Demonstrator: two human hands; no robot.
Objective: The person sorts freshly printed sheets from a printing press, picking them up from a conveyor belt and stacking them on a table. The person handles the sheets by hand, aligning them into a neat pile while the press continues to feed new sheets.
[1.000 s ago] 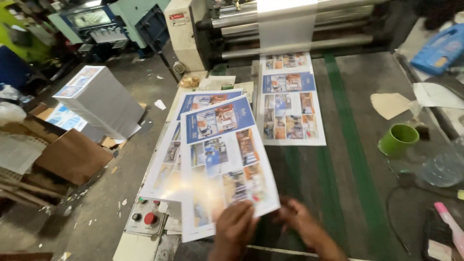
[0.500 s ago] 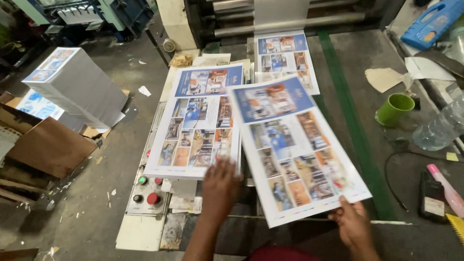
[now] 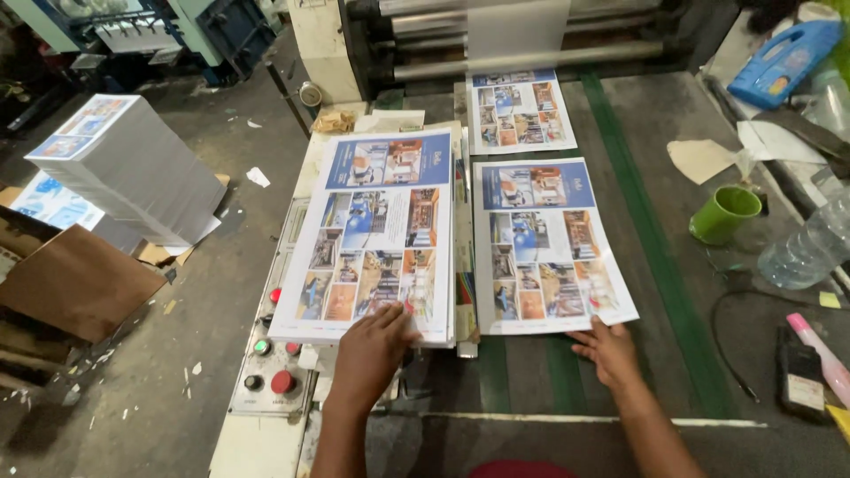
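Left hand (image 3: 370, 347) flat on poster stack (image 3: 372, 239) | right hand (image 3: 609, 351) flat, pressing loose poster (image 3: 544, 248) | green cup (image 3: 724, 214), bottle (image 3: 806, 248) rightward on bench (image 3: 673, 292)

Stack of glossy printed sheets with blue headers and photo grids (image 3: 372, 235), flat and squared on pale tabletop (image 3: 257, 443); single matching printed sheet (image 3: 544, 243) flat just beside, on dark green-striped belt (image 3: 620, 177).
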